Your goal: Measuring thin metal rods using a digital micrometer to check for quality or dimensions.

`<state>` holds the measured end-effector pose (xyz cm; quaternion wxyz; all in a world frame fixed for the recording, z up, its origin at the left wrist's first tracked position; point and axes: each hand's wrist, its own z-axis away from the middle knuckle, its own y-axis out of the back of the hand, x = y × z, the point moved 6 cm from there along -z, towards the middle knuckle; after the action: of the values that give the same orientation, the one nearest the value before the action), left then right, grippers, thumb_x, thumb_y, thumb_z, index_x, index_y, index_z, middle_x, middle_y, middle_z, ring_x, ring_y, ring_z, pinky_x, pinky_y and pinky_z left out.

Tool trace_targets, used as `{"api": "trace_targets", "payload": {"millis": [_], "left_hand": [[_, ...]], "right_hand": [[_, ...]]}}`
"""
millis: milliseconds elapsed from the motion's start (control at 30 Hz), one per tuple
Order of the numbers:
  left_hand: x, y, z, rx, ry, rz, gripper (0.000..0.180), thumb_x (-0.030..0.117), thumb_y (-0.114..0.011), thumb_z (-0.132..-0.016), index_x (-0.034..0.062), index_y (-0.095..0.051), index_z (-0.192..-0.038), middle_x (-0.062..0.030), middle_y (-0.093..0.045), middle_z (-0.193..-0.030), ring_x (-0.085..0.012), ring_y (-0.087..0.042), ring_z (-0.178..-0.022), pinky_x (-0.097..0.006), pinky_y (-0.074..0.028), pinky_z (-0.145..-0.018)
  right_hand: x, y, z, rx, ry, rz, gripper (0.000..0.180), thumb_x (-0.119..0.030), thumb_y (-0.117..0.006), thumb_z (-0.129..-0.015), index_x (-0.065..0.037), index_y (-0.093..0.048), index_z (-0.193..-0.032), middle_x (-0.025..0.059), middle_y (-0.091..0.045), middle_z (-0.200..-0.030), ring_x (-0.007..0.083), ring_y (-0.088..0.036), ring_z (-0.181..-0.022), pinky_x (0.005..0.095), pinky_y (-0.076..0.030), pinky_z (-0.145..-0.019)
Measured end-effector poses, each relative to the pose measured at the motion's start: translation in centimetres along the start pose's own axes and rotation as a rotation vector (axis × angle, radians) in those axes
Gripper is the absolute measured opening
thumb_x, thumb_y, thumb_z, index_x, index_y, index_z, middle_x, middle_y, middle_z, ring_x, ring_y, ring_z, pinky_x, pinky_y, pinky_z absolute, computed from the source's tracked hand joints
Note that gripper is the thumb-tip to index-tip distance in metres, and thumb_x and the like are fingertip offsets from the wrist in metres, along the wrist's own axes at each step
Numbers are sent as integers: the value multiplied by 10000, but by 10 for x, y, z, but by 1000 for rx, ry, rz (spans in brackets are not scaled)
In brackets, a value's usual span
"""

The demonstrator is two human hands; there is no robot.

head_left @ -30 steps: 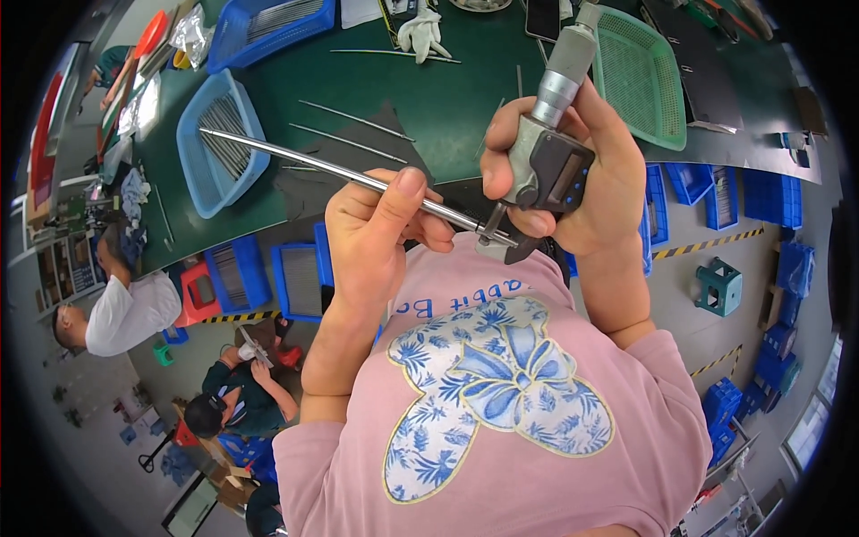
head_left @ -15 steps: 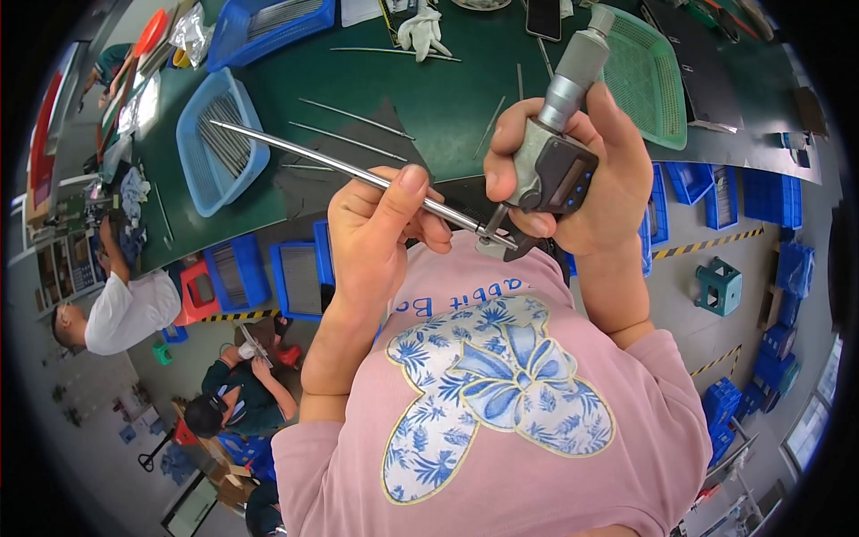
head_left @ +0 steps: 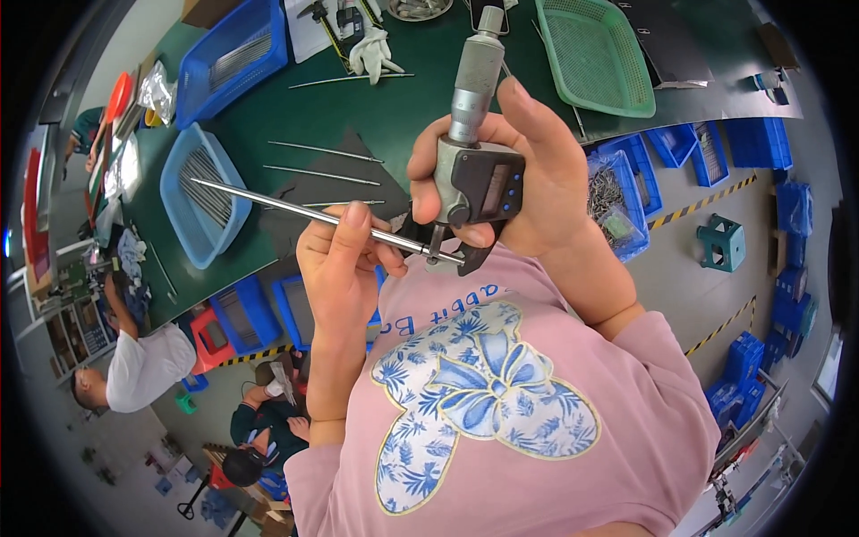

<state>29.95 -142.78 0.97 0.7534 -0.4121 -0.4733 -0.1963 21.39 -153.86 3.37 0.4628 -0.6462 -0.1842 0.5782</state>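
My left hand point(head_left: 344, 277) pinches a long, shiny metal rod point(head_left: 286, 208) between thumb and fingers. The rod slants from upper left down to the right. Its lower right end sits between the jaws of a digital micrometer point(head_left: 474, 179), which has a small display and blue buttons. My right hand point(head_left: 537, 170) is closed around the micrometer's body, with its grey thimble pointing up. Beyond my left hand, several thin metal rods point(head_left: 322, 174) lie on a dark cloth point(head_left: 358, 148). A light blue basket point(head_left: 234, 224) to the left holds many more rods.
The green table point(head_left: 268, 116) bears a dark blue basket point(head_left: 190, 98), a white glove point(head_left: 371, 55), calipers point(head_left: 324, 27), a green basket point(head_left: 649, 98) and a black folder point(head_left: 667, 45). Blue crates point(head_left: 761, 143) and a green stool point(head_left: 721, 243) stand right. Two people work on the lower left.
The view has shifted, so the table and baskets sit differently in it. Both hands appear farther left, with the rod end still between the micrometer's jaws.
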Motion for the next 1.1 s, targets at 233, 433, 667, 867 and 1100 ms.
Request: {"api": "trace_targets", "payload": {"millis": [233,433,667,867,1100], "left_hand": [[4,-5,-1,-43,-5,-33,222,176,-471,-828,-24,-510,-739,-101,-517,-507,-151,-514,-418,-233,-420,-397],[5,-7,1,-42,-7,-27,237,178,-470,-828,-28,-513,-718,-104,-515,-497,-155,-505,-399,-234,-418,-395],[6,-7,0,-63,-13,-35,238,173,-474,-825,-35,-513,-715,-105,-515,-497,-156,-500,-395,-241,-423,-389],[2,-1,1,-8,17,21,234,170,-480,-821,-37,-510,-716,-104,-520,-513,-158,-503,-398,-248,-433,-390],[4,-3,-2,-41,19,-10,226,162,-472,-824,-33,-510,-718,-98,-520,-522,-156,-504,-395,-249,-434,-383]], "right_hand": [[-2,2,2,19,-3,2,595,-457,-245,-833,57,-546,-809,150,-576,-637,119,-444,-350,187,-348,-328],[-1,2,1,3,-6,-25,591,-466,-279,-817,62,-544,-811,159,-576,-638,116,-445,-350,185,-353,-327],[0,3,1,18,8,13,579,-483,-331,-802,54,-546,-801,139,-577,-629,108,-438,-345,180,-350,-330],[4,4,0,32,-21,-11,580,-496,-338,-798,45,-547,-782,131,-574,-615,109,-435,-343,181,-341,-326],[1,4,0,18,4,-32,581,-482,-318,-809,52,-545,-792,141,-573,-623,117,-431,-341,189,-345,-330]]}}
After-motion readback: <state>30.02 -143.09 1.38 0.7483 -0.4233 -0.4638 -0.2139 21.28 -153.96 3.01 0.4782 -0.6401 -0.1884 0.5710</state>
